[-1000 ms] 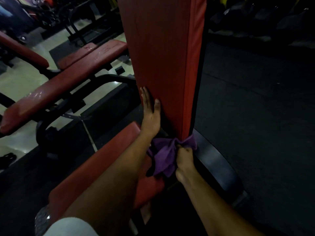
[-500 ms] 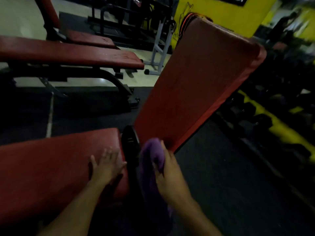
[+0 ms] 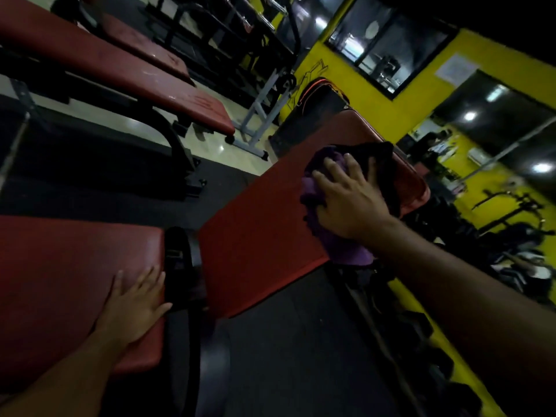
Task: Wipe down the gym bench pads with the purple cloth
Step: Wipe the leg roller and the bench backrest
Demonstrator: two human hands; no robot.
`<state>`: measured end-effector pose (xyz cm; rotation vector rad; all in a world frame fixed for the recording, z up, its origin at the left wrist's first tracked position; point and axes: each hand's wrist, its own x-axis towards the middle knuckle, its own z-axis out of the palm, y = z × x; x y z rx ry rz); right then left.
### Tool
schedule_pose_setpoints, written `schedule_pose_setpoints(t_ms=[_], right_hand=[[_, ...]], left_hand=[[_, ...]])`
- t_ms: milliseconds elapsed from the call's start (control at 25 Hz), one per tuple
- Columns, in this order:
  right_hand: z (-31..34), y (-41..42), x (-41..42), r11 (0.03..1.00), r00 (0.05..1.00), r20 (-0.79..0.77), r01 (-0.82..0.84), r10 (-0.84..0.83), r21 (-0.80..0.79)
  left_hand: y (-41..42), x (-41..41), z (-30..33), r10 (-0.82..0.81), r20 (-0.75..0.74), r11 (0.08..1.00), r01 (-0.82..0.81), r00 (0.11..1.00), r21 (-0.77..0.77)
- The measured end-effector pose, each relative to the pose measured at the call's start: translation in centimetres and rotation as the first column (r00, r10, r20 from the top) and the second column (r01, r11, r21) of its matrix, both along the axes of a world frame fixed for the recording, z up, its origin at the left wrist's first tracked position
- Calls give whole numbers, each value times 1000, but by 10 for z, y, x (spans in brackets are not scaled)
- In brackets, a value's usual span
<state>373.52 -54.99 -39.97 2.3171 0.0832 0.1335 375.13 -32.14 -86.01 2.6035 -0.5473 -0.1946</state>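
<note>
Head view: my right hand (image 3: 349, 203) is pressing one purple cloth (image 3: 314, 188), fingers spread flat, on the raised back pad (image 3: 264, 230) at two o'clock. My left hand (image 3: 135, 305) is lying open on the seat pad (image 3: 60, 272). Two more benches (image 3: 126, 73) are standing at eleven o'clock.

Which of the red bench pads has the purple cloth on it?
The raised backrest pad, where the right hand presses the purple cloth. The seat pad carries only the flat left hand; the far benches are untouched.
</note>
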Motion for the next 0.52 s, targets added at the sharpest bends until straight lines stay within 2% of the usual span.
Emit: schedule_pose_setpoints(t_ms=[80,160,240,320,360,440,520], right_hand=[[-27,13,0,1000,1000,-18,4,-3,30],[-60,26,-6,1000,991,-131,12,-11,7],[-81,34,-12,997,967,-255,-9,-11,-76],[-61,33,-4,995,960,-274,-74,52,-71],[-38,30,2,993,969,-224,-114,101,-43],[22,15,12,991,988,-100,-125,120,-45],[66,-3,11,997,1000,-14,-20,19,-72]], left_hand=[[5,-4,-2,-26,-37,999,27,999,19],[3,-5,-3,-19,-86,1000,20,996,5],[-6,-2,6,27,-43,1000,-27,999,-14],[-34,-2,40,75,-4,975,-74,997,-209],[-57,-5,62,64,1,929,-60,998,-366],[-105,-20,113,6,6,764,-1,1000,-646],[-137,-36,146,3,5,617,2,1000,-787]])
